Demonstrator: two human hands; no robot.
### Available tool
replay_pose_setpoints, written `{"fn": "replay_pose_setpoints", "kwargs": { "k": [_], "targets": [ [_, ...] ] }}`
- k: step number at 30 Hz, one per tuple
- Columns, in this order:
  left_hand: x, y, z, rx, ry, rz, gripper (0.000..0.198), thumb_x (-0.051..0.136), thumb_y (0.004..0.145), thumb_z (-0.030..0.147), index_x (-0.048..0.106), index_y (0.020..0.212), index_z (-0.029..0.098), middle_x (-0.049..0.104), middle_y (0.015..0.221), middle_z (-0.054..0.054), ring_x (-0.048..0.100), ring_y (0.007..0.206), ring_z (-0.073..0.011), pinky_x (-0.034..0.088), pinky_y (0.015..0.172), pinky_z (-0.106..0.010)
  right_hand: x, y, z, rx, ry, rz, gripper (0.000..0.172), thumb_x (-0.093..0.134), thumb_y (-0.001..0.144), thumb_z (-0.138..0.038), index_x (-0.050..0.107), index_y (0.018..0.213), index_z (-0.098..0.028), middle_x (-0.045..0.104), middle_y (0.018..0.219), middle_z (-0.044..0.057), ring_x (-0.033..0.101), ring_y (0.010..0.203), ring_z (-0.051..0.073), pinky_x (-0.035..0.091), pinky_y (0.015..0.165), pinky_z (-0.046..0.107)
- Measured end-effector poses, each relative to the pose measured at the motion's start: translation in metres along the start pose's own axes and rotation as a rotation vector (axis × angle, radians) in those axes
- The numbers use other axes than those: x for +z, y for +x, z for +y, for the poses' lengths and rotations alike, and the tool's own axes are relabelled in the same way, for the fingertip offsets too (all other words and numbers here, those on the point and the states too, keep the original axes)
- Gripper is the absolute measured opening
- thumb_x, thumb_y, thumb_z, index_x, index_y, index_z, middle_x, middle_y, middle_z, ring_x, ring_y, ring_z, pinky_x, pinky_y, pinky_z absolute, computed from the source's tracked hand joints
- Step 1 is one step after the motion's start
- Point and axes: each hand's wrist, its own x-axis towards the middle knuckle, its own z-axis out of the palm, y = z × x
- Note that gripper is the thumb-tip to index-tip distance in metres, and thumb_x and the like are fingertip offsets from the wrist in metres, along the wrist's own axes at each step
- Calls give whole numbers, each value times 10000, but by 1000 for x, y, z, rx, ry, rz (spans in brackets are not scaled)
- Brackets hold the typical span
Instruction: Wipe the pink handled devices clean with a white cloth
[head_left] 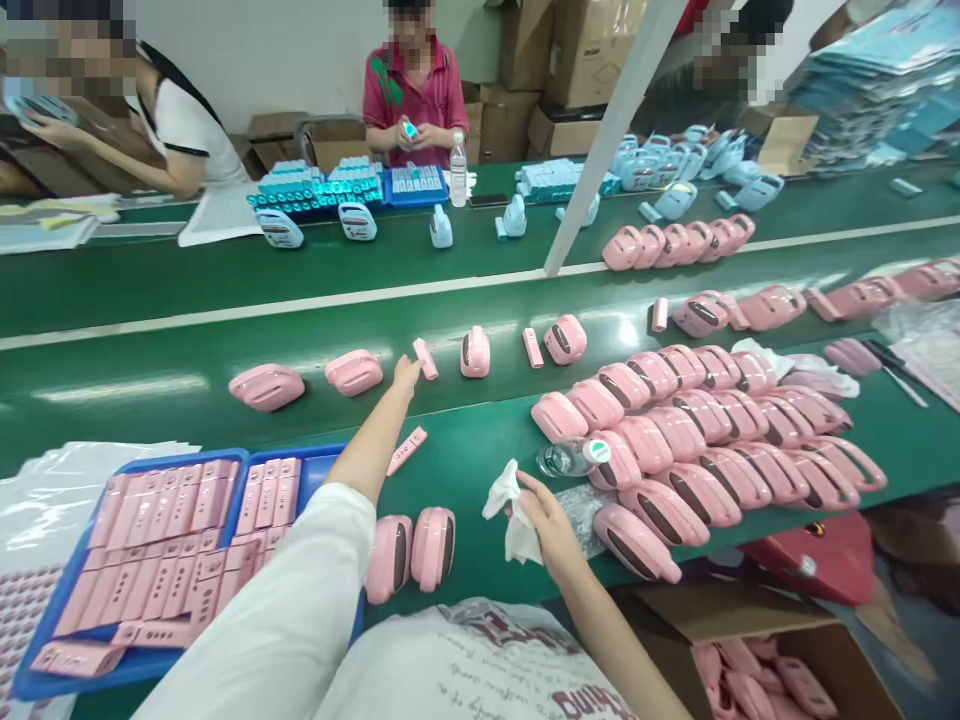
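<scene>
The left arm stretches far forward, nearly straight, its white sleeve [322, 560] slanting across the right part of the blue tray [244, 462] and the bare forearm rising over the table edge. At its end the left hand [409, 371] is turned down over the green belt [157, 390], fingers drawn close together with their tips at the pink bar [426, 360]. Whether they pinch the bar or only touch it, I cannot tell. The bar lies aslant on the belt, between a pink case [354, 372] on the left and an upright case [475, 352] on the right.

The right arm is drawn in nearer the body, its forearm running up and leftward from the lower right. The right hand [546, 515] hangs above the table [480, 440], thumb and fingers pinching a white cloth [523, 535] whose folds droop below them. Just beyond this hand a clear bottle [564, 459] lies on its side, its capped end by the rows of cases [697, 425].
</scene>
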Motion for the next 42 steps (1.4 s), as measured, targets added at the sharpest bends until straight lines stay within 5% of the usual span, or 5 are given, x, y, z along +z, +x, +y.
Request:
{"fn": "replay_pose_setpoints", "kwargs": {
  "k": [5,16,21,27,42],
  "targets": [
    [-1,-40,-2,-45,91,-99,259,673,815,175,658,1072,146,654,1131,-109,541,1142,-233,404,981,-341,22,12,-27,-16,134,101,682,824,585,-410,563,1181,-203,708,862,30,628,678,160,471,578,265],
    [-6,-262,-63,-65,-245,-548,554,817,602,522,728,1019,169,724,942,-92,648,913,-242,470,823,-319,44,-14,-57,-176,-56,-267,334,807,551,-351,520,662,-220,573,626,-38,510,571,117,408,520,237],
    [-1,-280,-52,-9,-382,-330,403,894,517,326,756,839,126,738,816,-55,646,796,-191,468,790,-276,33,-34,-73,-431,-318,-225,180,741,651,-299,587,691,-214,626,726,1,570,717,156,469,699,290],
    [-2,-290,-48,-140,-731,-230,306,868,547,306,727,763,139,736,733,-39,670,702,-174,508,690,-254,22,-41,-70,-202,-52,-264,469,791,625,-435,622,996,-204,666,692,0,585,599,141,471,558,263],
    [3,-303,-57,-219,-608,-395,393,883,518,403,678,721,137,704,667,-44,658,661,-171,501,633,-254,-13,-41,-48,-318,-71,-322,575,746,688,-333,562,1227,-249,678,1007,59,660,799,173,535,694,298]
  ]
}}
